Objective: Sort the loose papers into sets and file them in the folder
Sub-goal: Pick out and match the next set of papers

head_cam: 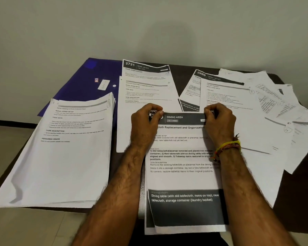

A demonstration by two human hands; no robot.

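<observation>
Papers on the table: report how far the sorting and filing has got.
Looks done: one squared stack lies at the left, partly over the blue folder. In hand: left hand and right hand pinch the top corners of the Dining Area sheets. Left: loose sheets fanned at the right; nothing visibly filed in the folder.

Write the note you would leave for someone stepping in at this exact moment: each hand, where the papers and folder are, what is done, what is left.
Left hand and right hand each pinch a top corner of the DINING AREA set, front centre.
Thick stack lies left, overlapping the closed blue folder.
Sheet 2721 with a page over it sits behind; sheet 2886 and loose papers spread right.
Done: some sets formed.
Left: sort the right spread, file everything.
</observation>
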